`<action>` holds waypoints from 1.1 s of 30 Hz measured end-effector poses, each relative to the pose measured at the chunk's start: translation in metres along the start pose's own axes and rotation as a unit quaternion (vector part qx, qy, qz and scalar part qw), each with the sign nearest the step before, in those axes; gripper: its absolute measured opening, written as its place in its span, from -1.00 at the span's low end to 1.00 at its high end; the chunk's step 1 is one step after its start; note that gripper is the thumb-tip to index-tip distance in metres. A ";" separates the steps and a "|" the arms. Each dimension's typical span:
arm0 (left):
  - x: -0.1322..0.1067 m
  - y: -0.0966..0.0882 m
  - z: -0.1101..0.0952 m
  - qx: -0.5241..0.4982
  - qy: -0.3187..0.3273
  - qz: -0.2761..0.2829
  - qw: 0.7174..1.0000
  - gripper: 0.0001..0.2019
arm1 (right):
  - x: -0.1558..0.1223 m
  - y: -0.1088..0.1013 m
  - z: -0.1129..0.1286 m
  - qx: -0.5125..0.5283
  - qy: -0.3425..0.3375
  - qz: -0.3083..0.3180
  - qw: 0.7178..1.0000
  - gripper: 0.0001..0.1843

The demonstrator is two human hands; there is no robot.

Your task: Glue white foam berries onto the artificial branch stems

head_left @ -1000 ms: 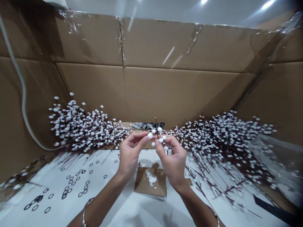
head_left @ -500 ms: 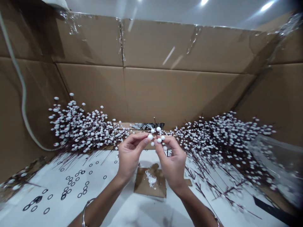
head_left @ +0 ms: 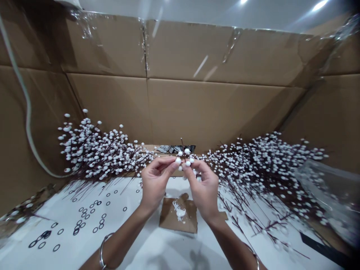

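Observation:
Between my two hands is a thin dark berry stem with white balls (head_left: 187, 152), its bare tip pointing up. My left hand (head_left: 156, 180) pinches one white ball (head_left: 178, 160) at the stem's left side between thumb and forefinger. Closed on the stem from the right is my right hand (head_left: 203, 184), its thumb against the lower balls. Whether the pinched ball is fixed to the stem, I cannot tell. Below the hands, a brown cardboard piece (head_left: 177, 217) carries a smear of white paste (head_left: 180, 212).
White-berry stems lie in a heap at the left (head_left: 98, 150) and another heap at the right (head_left: 258, 165). Many small black rings (head_left: 84, 213) are scattered on the white table (head_left: 135, 243). Clear plastic (head_left: 332, 191) lies at right. Cardboard walls (head_left: 225, 108) enclose the back and sides.
The held stem has tilted slightly and my right hand has shifted a little left. My left hand keeps its pinch on the white ball.

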State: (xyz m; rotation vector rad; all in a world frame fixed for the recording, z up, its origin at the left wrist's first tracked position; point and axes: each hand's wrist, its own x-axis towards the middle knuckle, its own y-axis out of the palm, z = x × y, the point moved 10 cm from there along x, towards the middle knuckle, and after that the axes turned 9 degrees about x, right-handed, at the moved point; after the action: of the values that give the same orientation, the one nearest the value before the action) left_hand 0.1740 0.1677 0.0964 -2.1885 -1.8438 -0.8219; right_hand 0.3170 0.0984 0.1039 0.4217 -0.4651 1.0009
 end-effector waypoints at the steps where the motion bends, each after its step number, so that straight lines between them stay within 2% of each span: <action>1: 0.001 0.000 0.000 0.006 -0.006 0.004 1.000 -0.90 | 0.002 0.002 -0.008 0.033 0.036 0.016 0.999 -0.86; 5: 0.008 0.001 0.001 0.035 -0.025 0.039 0.998 -0.83 | 0.008 0.012 -0.030 0.164 0.140 0.065 0.974 -0.82; 10: 0.018 0.002 0.016 0.042 -0.061 0.098 0.992 -0.62 | 0.011 0.012 -0.055 0.259 0.253 0.036 0.931 -0.76; 13: 0.017 0.011 0.037 0.070 -0.123 0.178 0.974 -0.52 | 0.013 0.005 -0.063 0.280 0.271 -0.001 0.921 -0.74; 16: 0.002 0.030 0.053 0.063 -0.193 0.292 0.935 -0.46 | 0.015 -0.001 -0.066 0.294 0.257 -0.028 0.920 -0.72; 18: -0.009 0.041 0.055 0.055 -0.203 0.348 0.913 -0.50 | 0.015 -0.002 -0.068 0.294 0.261 -0.037 0.919 -0.68; 20: -0.016 0.050 0.051 0.055 -0.188 0.379 0.904 -0.60 | 0.013 -0.002 -0.071 0.290 0.278 -0.045 0.915 -0.65; 25: -0.023 0.057 0.051 0.044 -0.184 0.386 0.903 -0.78 | 0.011 0.000 -0.068 0.286 0.275 -0.048 0.917 -0.61; 28: -0.019 0.053 0.050 0.046 -0.176 0.374 0.910 -0.79 | 0.013 0.007 -0.060 0.249 0.262 0.015 0.932 -0.57; 30: -0.017 0.050 0.050 0.056 -0.179 0.367 0.911 -0.78 | 0.018 0.007 -0.051 0.222 0.226 0.049 0.947 -0.59; 33: -0.016 0.047 0.053 0.076 -0.188 0.360 0.911 -0.80 | 0.028 -0.007 -0.039 0.190 0.170 0.040 0.966 -0.64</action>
State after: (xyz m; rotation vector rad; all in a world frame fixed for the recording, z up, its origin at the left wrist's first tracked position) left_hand 0.2328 0.1675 0.0544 -2.7424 -0.9817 -0.1061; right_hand 0.3432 0.1355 0.0867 0.5642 0.0236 1.2178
